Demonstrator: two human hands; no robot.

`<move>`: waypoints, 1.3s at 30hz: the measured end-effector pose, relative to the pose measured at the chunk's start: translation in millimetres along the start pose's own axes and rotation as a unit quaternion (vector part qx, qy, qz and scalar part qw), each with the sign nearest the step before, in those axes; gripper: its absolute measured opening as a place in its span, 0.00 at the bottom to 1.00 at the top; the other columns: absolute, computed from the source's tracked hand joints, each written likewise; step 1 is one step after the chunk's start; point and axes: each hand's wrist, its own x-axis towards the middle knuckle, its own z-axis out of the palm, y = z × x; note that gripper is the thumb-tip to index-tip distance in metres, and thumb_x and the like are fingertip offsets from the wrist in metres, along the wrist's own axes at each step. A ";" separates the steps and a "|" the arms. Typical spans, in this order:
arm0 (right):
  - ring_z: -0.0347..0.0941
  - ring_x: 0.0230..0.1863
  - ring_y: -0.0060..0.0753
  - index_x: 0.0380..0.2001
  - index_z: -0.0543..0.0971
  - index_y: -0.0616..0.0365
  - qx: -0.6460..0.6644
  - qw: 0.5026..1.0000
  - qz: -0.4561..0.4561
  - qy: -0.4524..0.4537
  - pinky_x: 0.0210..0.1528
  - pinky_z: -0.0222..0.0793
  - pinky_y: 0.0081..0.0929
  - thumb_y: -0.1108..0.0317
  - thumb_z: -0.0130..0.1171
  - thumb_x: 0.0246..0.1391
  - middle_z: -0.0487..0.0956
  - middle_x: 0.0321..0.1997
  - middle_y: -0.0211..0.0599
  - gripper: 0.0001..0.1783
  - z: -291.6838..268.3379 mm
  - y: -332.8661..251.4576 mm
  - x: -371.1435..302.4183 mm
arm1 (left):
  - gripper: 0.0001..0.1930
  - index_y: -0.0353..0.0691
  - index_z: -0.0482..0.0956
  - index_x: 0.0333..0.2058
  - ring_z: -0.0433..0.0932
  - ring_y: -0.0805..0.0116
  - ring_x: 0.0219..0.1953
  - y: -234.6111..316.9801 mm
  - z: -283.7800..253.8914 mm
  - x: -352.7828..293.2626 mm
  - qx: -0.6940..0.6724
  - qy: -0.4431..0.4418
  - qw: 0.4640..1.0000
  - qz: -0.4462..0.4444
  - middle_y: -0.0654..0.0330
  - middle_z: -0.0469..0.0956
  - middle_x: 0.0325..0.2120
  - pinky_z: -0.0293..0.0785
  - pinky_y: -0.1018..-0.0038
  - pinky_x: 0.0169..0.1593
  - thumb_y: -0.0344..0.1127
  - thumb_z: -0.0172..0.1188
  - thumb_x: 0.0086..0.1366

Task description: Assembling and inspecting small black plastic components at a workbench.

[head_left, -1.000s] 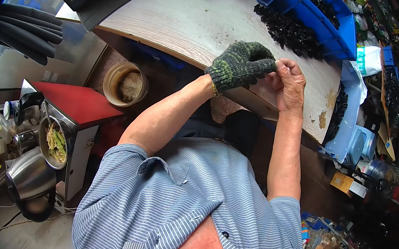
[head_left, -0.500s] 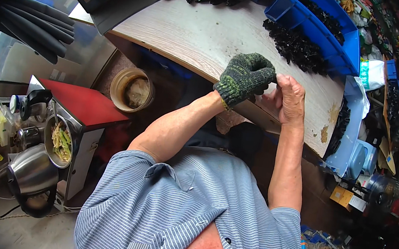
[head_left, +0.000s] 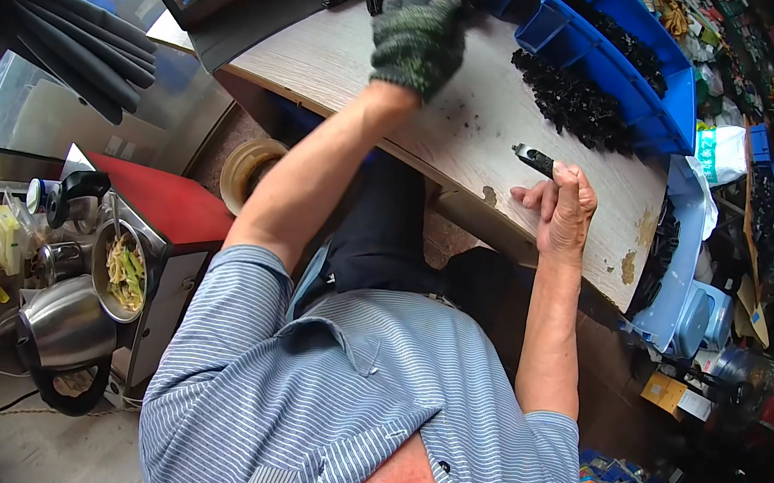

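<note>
One gloved hand (head_left: 418, 42) moved forward.

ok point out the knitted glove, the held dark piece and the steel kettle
Knitted glove (head_left: 418, 43), head view: its back
Dark piece (head_left: 539, 160), head view: its exposed part
Steel kettle (head_left: 73, 327), head view: side of body

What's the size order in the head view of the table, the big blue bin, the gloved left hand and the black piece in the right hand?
1. Table (largest)
2. Big blue bin
3. Gloved left hand
4. Black piece in right hand (smallest)
</note>
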 end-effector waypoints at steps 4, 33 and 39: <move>0.68 0.13 0.22 0.18 0.67 0.49 0.035 0.999 0.000 0.017 0.29 0.84 0.40 0.60 0.62 0.58 0.59 0.08 0.23 0.19 0.9 0.9 1.3 | 0.11 0.49 0.81 0.40 0.78 0.44 0.43 -48.5 21.0 14.9 0.117 -0.040 0.992 -0.024 0.53 0.82 0.39 0.73 0.51 0.47 0.39 0.57 0.60; 0.65 0.11 0.27 0.37 0.81 0.59 -0.148 0.939 0.190 0.245 0.20 0.77 0.36 0.54 0.74 0.48 0.60 0.08 0.26 0.22 -79.4 -27.5 73.5 | 0.09 0.47 0.82 0.36 0.77 0.49 0.42 11.1 -21.0 -43.0 -0.038 -0.184 0.973 0.135 0.55 0.80 0.35 0.74 0.53 0.43 0.43 0.59 0.63; 0.66 0.11 0.26 0.36 0.81 0.60 -0.235 0.914 0.193 0.269 0.17 0.77 0.34 0.60 0.73 0.48 0.61 0.09 0.27 0.17 -61.2 -27.6 89.7 | 0.11 0.45 0.83 0.41 0.78 0.48 0.41 8.5 -21.3 -45.1 -0.114 -0.114 0.982 0.096 0.54 0.81 0.36 0.75 0.55 0.43 0.40 0.63 0.61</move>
